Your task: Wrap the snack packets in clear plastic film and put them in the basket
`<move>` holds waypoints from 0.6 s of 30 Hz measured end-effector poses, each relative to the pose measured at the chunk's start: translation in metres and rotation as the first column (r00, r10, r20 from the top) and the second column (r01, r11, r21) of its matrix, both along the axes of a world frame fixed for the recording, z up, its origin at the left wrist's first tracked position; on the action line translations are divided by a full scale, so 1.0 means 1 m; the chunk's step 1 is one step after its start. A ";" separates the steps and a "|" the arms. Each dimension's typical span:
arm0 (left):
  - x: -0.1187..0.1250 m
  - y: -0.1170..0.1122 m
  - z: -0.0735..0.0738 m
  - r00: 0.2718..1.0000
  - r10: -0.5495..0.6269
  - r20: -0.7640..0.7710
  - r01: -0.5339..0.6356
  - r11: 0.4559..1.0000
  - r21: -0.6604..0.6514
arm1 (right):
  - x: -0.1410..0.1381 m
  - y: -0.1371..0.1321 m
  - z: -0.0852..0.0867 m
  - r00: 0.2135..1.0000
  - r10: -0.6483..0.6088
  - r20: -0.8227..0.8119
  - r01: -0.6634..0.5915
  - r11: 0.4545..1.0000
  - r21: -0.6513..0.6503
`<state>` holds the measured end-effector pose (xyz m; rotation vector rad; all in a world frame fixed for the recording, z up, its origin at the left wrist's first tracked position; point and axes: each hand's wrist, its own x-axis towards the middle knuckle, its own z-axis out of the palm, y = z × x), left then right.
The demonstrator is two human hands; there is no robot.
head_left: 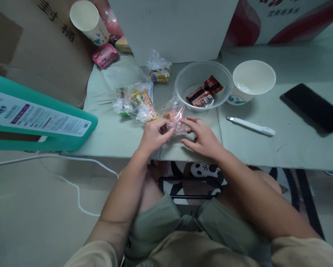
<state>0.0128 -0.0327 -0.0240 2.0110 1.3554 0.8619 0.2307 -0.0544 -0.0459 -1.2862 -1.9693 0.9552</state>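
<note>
My left hand (154, 135) pinches a small clear plastic bag of pink-wrapped sweets (175, 115) at the front of the pale green table (280, 148). My right hand (202, 138) rests beside the bag on its right, its fingers spread and their tips touching the bag's edge. Just beyond stands a clear plastic bowl (183, 83) holding red and black snack packets (204, 93). Left of the bag lies another clear bag of colourful sweets (137, 102).
A white paper bowl (252, 79), a white utility knife (251, 126) and a black phone (313, 106) lie to the right. A paper cup (89, 20), a pink packet (105, 55), a small snack bag (159, 70), a cardboard box (44, 52) and a teal box (30, 118) are at the left and back.
</note>
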 end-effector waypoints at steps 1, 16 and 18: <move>0.002 0.001 -0.001 1.000 0.026 -0.007 -0.026 1.000 0.008 | -0.003 0.001 0.001 0.999 -0.013 0.034 0.013 1.000 0.006; 0.015 0.005 -0.032 0.991 0.084 0.107 -0.077 0.995 -0.067 | 0.010 0.003 0.002 0.968 0.000 -0.251 0.008 0.999 0.032; 0.018 0.005 -0.034 0.980 -0.005 0.201 0.023 0.996 -0.084 | 0.017 -0.004 0.001 0.950 0.022 -0.311 -0.016 1.000 0.022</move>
